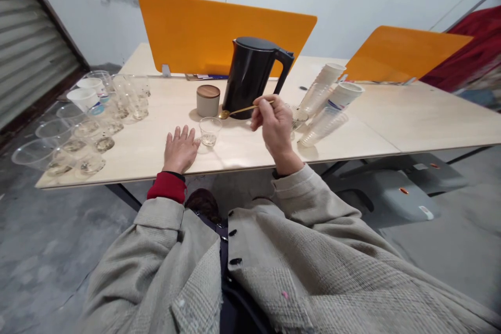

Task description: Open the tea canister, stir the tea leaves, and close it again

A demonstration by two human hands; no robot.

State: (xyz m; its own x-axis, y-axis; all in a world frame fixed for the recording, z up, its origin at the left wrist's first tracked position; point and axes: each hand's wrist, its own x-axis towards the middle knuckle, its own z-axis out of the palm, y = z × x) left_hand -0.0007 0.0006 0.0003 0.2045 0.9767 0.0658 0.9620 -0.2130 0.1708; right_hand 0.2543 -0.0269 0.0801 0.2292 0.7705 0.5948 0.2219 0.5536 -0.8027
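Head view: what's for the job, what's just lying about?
Likely for the job: gold spoon in right hand, clear plastic cup by left hand, wood-lidded canister, black kettle, stacked cups.

Apparently just lying about: grey seats, red cloth.

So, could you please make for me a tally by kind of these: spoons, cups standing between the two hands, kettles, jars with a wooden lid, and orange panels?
Spoon: 1
Cup: 1
Kettle: 1
Jar: 1
Orange panels: 2
Total: 6
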